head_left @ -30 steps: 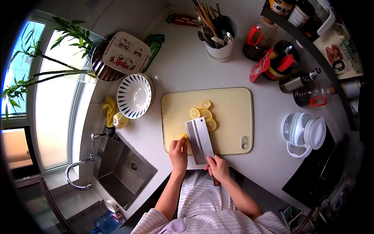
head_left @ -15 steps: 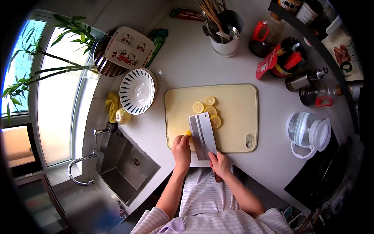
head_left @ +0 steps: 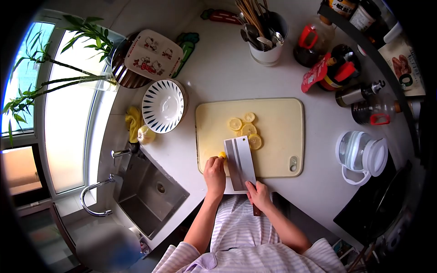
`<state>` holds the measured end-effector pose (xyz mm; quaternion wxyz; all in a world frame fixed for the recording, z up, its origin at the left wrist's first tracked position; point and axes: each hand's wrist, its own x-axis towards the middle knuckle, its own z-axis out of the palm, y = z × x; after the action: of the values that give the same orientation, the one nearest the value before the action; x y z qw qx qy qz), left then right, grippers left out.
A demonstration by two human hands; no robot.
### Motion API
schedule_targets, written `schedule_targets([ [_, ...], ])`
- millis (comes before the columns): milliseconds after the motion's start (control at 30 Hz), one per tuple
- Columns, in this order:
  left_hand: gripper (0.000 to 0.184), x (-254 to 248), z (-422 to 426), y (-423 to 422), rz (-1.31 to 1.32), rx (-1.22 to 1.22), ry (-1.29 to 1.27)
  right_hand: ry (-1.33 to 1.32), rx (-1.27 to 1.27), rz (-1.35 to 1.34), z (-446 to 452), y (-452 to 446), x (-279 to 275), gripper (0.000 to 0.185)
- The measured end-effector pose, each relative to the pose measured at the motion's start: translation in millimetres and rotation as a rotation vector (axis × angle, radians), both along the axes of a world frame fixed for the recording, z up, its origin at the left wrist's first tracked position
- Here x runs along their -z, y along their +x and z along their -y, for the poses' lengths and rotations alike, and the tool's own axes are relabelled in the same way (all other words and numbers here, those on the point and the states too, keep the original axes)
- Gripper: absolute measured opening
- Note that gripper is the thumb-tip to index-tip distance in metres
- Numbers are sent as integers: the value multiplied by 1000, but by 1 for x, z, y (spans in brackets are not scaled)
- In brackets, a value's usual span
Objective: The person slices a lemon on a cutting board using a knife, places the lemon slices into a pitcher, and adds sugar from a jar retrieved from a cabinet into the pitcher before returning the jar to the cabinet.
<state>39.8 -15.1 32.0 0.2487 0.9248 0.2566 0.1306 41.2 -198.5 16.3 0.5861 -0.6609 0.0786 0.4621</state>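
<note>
The left hand point(head_left: 214, 175) pinches a small lemon piece point(head_left: 222, 155) at the near left of the cream cutting board point(head_left: 278, 132) on the bench point(head_left: 318, 141). The right hand point(head_left: 258, 194) grips a cleaver point(head_left: 240, 163), its blade just right of the piece; lemon slices point(head_left: 248, 129) lie toward the far side.

The count comprises one left hand point(head_left: 214, 176) and one right hand point(head_left: 259, 196), two in total. One cleaver point(head_left: 240, 164) and one cutting board point(head_left: 278, 129) are present. Round lemon slices point(head_left: 248, 130) number at least four; overlap prevents an exact total. One lemon piece point(head_left: 222, 154) is counted separately. Additional units: one sink point(head_left: 141, 195), one pitcher point(head_left: 353, 152), one utensil holder point(head_left: 266, 57), one printed tray point(head_left: 152, 53). Chopsticks point(head_left: 253, 16) number several, bunched too closely for exact counting.
</note>
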Motion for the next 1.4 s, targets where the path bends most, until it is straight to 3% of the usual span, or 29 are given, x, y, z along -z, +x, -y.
schedule_targets([
  [333, 9, 2, 2, -3, -12, -33, -36, 27, 33, 66, -14, 2, 3, 43],
  [400, 10, -2, 6, -3, 56, -103, -155, -110, -42, 469, -16, -1, 6, 36],
  [433, 12, -4, 8, -3, 119, -170, -274, -117, -53, 661, -21, 12, -23, 29],
  [567, 15, -9, 1, -4, 101, -219, -358, -291, -284, 814, -28, 15, -38, 23],
  [767, 13, -3, -8, -4, 140, -328, -570, -428, -411, 955, -43, 18, -68, 16],
  [833, 12, -7, -11, -2, 99, -456, -746, -466, -452, 930, -41, 12, -77, 14],
  [1033, 13, 17, -22, -15, 178, -489, -1021, -548, -569, 857, -45, 6, -99, 8],
  [1400, 9, 12, -29, -15, 176, -523, -1197, -556, -586, 832, -59, 15, -102, 4],
])
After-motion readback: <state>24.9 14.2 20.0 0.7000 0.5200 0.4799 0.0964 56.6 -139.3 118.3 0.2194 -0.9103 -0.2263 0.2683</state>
